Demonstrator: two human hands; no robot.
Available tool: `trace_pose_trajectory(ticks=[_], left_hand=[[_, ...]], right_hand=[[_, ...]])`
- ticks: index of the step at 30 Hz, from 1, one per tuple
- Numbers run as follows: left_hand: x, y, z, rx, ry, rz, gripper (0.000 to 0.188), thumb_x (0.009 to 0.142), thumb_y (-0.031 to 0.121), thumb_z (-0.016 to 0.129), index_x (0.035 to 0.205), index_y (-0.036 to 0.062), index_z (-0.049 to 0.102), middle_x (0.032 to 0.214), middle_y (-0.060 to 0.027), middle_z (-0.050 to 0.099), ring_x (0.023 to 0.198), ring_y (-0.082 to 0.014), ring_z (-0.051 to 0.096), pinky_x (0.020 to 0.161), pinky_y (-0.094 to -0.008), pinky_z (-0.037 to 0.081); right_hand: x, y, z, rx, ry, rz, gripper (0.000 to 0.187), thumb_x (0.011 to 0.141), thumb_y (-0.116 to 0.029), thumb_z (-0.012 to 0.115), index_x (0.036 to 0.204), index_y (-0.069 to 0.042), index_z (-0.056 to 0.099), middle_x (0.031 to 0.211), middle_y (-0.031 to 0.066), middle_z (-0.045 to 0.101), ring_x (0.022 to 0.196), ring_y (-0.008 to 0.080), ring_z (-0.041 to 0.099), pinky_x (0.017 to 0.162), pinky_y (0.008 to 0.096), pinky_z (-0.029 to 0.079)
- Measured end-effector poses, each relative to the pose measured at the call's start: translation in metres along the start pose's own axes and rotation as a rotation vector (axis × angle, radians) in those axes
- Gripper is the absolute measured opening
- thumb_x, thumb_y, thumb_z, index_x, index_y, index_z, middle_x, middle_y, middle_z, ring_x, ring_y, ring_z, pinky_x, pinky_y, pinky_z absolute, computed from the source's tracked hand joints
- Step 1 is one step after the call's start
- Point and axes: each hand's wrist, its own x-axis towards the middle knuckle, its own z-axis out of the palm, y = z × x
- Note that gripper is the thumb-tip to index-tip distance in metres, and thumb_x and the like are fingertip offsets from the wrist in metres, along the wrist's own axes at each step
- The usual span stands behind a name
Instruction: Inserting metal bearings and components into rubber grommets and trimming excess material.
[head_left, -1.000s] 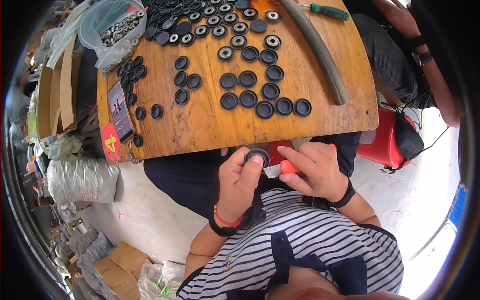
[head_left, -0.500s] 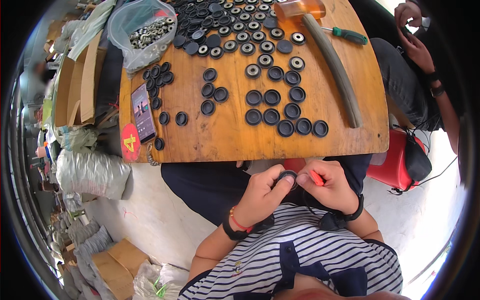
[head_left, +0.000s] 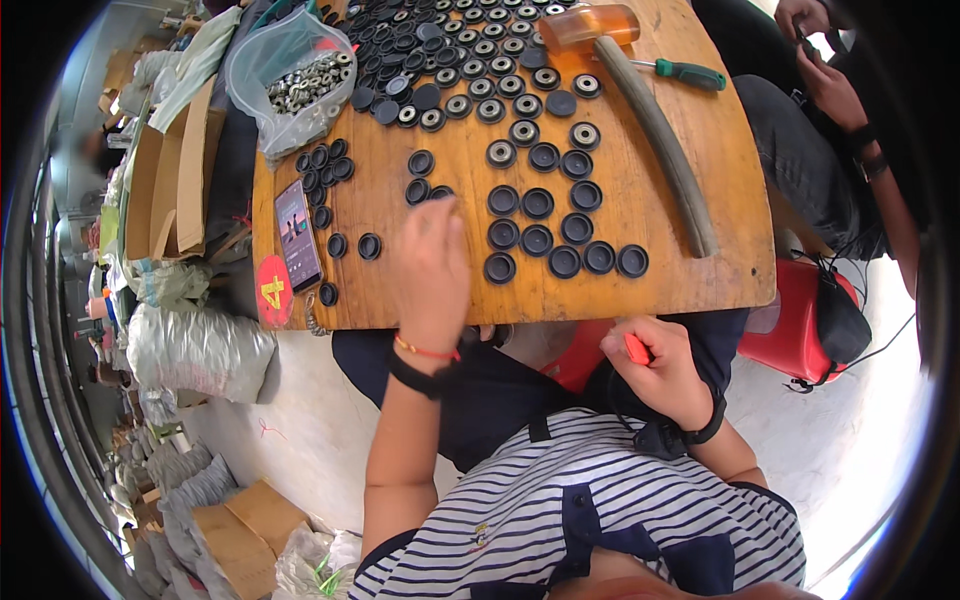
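My left hand (head_left: 432,265) is over the near part of the wooden table (head_left: 350,295), blurred by motion. Its fingers reach a small group of black round caps (head_left: 420,162) and hide part of it; their grip cannot be made out. To the right, several black dished caps (head_left: 537,203) lie open side up in loose rows, with one cap (head_left: 499,267) at the near end of the left row. Below the table edge, above my lap, my right hand (head_left: 660,365) is closed around a small red-handled tool (head_left: 636,349), whose working end I cannot see.
A mallet (head_left: 650,140) with an amber head and a green-handled screwdriver (head_left: 690,74) lie at the right. Many caps with metal bearings (head_left: 490,110) cover the far side. A plastic tub (head_left: 250,75) of metal parts and a phone (head_left: 298,235) sit left. Another person's hand (head_left: 835,95) shows far right.
My left hand has let go of the black cap, which now lies at the near end of the left row, and has moved up and left to the small group. My right hand keeps the red-handled tool.
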Motion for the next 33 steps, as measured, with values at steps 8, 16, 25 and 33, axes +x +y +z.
trace_pose_trajectory(ticks=[8,16,25,33], left_hand=[[0.022,-0.002,-0.002,0.265,-0.250,0.004,0.022,0.082,0.011,0.064,0.103,0.0057,0.065,0.090,-0.0098,0.066,0.087,-0.0292,0.060,0.078,-0.0390,0.046],[-0.033,0.063,-0.036,-0.832,-0.297,-0.271,0.034,0.087,0.005,0.063,0.120,0.0010,0.056,0.105,-0.0052,0.059,0.093,-0.0132,0.056,0.085,-0.0265,0.045],[-0.101,0.080,-0.028,-1.381,-0.472,-0.642,0.026,0.091,0.010,0.062,0.112,-0.0043,0.057,0.095,-0.0064,0.062,0.085,-0.0089,0.058,0.079,-0.0228,0.048],[-0.100,0.081,-0.033,-1.188,-0.511,-0.709,0.012,0.094,0.010,0.054,0.088,0.0007,0.056,0.080,-0.0014,0.059,0.073,-0.0064,0.055,0.067,-0.0208,0.045]], right_hand=[[-0.011,-0.002,-0.006,-0.014,0.031,-0.052,0.010,0.084,-0.006,0.066,0.080,0.000,0.060,0.070,0.0082,0.062,0.062,0.0186,0.060,0.059,0.0272,0.045],[-0.017,-0.010,0.002,-0.043,0.072,-0.166,0.024,0.077,-0.006,0.069,0.101,-0.002,0.063,0.079,0.0115,0.061,0.065,0.0271,0.060,0.059,0.0316,0.048],[-0.014,-0.008,0.016,-0.209,-0.058,-0.310,0.039,0.072,-0.004,0.068,0.110,-0.004,0.061,0.076,0.0090,0.057,0.066,0.0267,0.060,0.058,0.0319,0.048],[-0.013,-0.013,0.010,0.099,-0.087,-0.041,0.037,0.084,-0.018,0.066,0.114,0.000,0.055,0.081,0.0106,0.064,0.072,0.0208,0.065,0.065,0.0290,0.049]])
